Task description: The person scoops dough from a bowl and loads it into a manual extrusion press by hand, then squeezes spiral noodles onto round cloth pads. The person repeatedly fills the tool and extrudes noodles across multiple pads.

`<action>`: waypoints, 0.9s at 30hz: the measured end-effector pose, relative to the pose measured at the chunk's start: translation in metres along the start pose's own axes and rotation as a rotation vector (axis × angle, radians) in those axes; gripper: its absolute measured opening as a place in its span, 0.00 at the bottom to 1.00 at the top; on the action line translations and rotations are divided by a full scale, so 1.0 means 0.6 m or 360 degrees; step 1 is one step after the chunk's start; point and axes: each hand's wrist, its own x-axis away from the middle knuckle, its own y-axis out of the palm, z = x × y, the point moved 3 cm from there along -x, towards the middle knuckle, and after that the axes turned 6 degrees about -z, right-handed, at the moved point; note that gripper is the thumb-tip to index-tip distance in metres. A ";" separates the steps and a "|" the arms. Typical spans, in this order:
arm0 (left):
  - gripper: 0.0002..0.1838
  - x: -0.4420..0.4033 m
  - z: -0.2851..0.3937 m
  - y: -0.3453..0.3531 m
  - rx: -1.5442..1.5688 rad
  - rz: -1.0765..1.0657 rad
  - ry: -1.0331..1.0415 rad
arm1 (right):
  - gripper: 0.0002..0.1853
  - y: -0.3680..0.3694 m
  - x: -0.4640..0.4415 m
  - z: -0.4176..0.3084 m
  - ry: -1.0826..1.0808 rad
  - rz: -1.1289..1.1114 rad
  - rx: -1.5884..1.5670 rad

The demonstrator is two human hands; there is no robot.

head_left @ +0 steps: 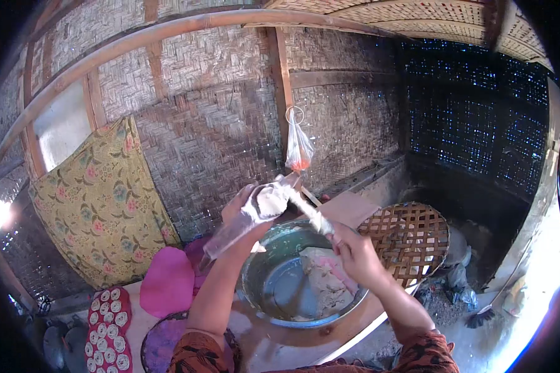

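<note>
Raised above a large round basin (pixel 279 317), my left hand (pixel 238 205) is closed round a clear plastic bag (pixel 230 235) with pale dough-like stuff (pixel 270 202) at its mouth. My right hand (pixel 348 247) grips a spatula-like tool (pixel 302 204) coated in the same pale stuff, its tip close to the bag's opening. Inside the basin, a sheet or bag (pixel 325 286) holds more pale dough, with a pink patch beside it.
A woven bamboo basket (pixel 410 239) stands right of the basin. Left are a pink sheet (pixel 167 283), a red tray of white coiled pieces (pixel 109 329) and a purple round tray (pixel 168 345). A plastic bag (pixel 298 149) hangs from a post.
</note>
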 end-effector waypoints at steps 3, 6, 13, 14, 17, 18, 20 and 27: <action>0.12 0.016 -0.012 0.045 0.0440 0.0055 -0.0272 | 0.18 0.022 -0.019 0.026 -0.0131 0.0051 0.0030; 0.20 0.017 -0.043 0.091 0.1191 0.0164 -0.0502 | 0.18 0.025 -0.009 -0.005 -0.0147 0.0020 -0.0002; 0.14 0.011 -0.094 -0.049 -0.0240 0.0133 -0.0208 | 0.17 -0.007 0.005 0.104 0.0171 -0.1030 0.0621; 0.15 0.008 -0.091 -0.088 -0.0177 0.0246 -0.0098 | 0.16 0.035 0.016 0.172 0.0363 -0.1327 0.1136; 0.15 0.028 -0.124 -0.191 0.0592 0.0399 -0.0393 | 0.16 0.074 0.018 0.201 0.0267 -0.1473 0.1759; 0.14 0.047 -0.145 -0.210 0.1543 0.0422 -0.0919 | 0.16 0.080 0.008 0.187 0.0003 -0.1312 0.1845; 0.08 0.081 -0.182 -0.210 0.2771 0.0605 -0.0843 | 0.24 0.113 -0.024 0.096 -0.0057 -0.1232 0.0666; 0.08 0.222 -0.084 -0.184 0.3401 0.0808 -0.1419 | 0.43 0.319 0.087 -0.099 0.0766 -0.2088 -0.3348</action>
